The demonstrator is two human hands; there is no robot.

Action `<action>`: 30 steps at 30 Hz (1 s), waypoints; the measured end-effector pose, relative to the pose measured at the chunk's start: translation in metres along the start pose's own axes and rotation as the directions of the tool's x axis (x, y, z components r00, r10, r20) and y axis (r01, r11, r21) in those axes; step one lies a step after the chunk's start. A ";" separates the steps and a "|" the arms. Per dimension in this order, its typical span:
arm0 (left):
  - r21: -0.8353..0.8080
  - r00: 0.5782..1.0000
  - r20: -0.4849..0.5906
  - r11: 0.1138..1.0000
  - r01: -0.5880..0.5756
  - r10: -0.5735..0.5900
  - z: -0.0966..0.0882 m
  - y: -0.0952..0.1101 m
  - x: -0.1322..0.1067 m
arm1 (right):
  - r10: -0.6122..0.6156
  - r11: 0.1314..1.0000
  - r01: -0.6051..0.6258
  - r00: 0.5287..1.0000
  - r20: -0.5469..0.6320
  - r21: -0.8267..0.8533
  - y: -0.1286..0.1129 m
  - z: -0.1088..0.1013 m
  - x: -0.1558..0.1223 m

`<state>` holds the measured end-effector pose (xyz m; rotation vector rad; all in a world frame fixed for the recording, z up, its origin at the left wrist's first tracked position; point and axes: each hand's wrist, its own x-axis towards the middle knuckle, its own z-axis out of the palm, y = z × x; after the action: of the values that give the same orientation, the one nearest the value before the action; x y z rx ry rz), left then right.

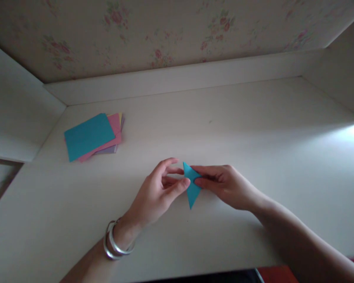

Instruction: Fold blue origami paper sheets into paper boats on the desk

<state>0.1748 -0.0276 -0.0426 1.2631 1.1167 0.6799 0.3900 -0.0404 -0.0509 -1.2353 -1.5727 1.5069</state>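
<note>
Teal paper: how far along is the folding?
Done: the teal paper is already folded into a small pointed triangle. In hand: the left hand and right hand both pinch its upper half over the table. Left: how many folds remain can't be told; the stack of coloured sheets at far left lies flat, unfolded.

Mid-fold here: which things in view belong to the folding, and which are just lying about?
In hand: blue paper triangle, pinched between left hand and right hand.
Lying about: stack of coloured sheets, apart at the far left of the desk, touched by neither hand.
</note>
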 end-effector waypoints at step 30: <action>0.514 0.878 0.043 0.743 -0.429 0.477 0.007 -0.010 -0.003 | -0.005 0.974 -0.045 0.976 -0.219 -0.222 0.001 0.018 0.001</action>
<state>0.1788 -0.0350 -0.0514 2.0287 1.1074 0.8395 0.3735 -0.0468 -0.0549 -1.4932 -1.6185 1.1804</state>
